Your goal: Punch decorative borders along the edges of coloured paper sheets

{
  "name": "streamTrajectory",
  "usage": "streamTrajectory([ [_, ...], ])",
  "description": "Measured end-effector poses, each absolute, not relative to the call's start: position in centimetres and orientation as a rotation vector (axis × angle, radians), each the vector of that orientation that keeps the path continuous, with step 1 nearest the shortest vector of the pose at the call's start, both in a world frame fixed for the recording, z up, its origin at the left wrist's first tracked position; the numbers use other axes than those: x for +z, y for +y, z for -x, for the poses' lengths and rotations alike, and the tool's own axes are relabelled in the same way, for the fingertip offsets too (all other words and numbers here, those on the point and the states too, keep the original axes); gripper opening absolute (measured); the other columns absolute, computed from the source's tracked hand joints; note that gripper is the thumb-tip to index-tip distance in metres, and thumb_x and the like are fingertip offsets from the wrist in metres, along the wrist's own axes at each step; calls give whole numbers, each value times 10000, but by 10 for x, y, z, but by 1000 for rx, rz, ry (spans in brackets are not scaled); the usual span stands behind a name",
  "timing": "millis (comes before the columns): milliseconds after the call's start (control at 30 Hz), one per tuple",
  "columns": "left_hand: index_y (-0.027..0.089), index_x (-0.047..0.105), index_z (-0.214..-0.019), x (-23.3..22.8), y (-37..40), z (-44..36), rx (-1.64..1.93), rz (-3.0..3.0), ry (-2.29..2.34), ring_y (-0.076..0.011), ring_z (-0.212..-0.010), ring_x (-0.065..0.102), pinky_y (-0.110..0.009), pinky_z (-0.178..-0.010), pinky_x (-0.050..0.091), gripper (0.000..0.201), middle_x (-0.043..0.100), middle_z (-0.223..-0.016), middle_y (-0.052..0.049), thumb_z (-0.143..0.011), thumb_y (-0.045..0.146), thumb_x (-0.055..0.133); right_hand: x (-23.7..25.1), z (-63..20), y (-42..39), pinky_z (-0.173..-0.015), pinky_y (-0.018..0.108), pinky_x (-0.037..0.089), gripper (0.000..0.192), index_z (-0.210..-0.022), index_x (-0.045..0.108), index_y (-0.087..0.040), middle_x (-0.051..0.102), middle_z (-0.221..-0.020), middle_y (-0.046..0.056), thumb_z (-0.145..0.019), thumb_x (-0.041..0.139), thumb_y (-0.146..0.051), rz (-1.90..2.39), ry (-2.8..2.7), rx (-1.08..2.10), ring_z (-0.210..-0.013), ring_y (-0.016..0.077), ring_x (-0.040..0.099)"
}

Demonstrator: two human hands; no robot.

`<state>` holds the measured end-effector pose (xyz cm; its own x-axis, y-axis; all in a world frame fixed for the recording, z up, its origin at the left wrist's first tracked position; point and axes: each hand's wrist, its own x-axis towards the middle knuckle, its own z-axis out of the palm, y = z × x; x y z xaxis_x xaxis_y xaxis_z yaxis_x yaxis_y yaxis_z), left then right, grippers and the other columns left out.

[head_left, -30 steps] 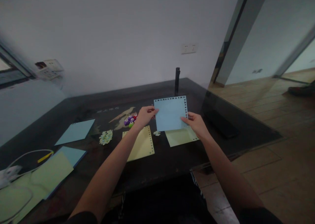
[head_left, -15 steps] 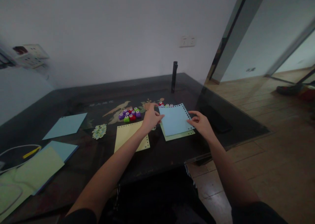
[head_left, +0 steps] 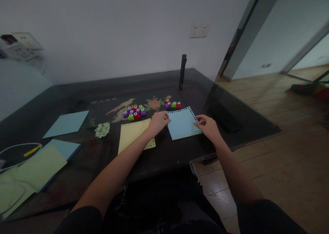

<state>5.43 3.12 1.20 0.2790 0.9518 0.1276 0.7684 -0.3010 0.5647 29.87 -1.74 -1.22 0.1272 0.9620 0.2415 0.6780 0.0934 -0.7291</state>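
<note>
home rm | inlaid dark table (head_left: 77,93) | wood floor (head_left: 282,158) | wall sockets (head_left: 198,31)

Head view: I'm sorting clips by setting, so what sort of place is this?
Probably a room at home: a dark glass-topped table with coloured paper sheets and small craft punches, wood flooring, wall sockets.
</note>
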Motion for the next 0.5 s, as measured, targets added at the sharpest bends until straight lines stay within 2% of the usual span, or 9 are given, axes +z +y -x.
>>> streamTrajectory([
  [500, 194, 624, -754, 9, 27, -55, 558, -2285, 1559, -189, -697, 617, -280, -657, 438, 47, 656, -715, -33, -730, 223, 652, -18, -299, -15, -585, 277, 396, 168, -846, 670, -211, 577, -622, -10, -686, 638, -249, 1731, -1705, 405, -593, 156, 544],
])
